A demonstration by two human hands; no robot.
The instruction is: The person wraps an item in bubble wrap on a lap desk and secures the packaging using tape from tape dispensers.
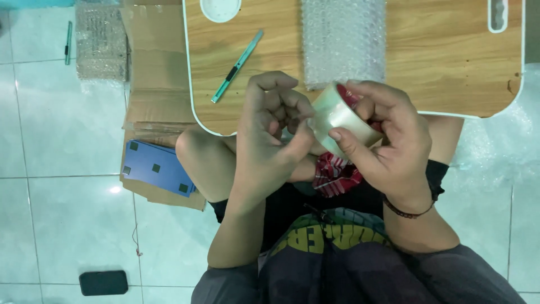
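My right hand (388,141) grips a roll of clear packing tape (337,115), thumb across its outer face and fingers through its red core. My left hand (273,132) meets the roll from the left, its fingertips pinching at the tape's surface near the edge. Both hands hover over my lap, just in front of a small wooden lap table (439,50). A red-and-white patterned item (334,171) lies on my lap under the hands.
On the table lie a green utility knife (237,66), a bubble-wrapped bundle (343,39) and a white round lid (220,8). Left on the tiled floor: flattened cardboard (157,73), a blue board (157,167), more bubble wrap (100,42), a green pen (68,42), a black phone (103,282).
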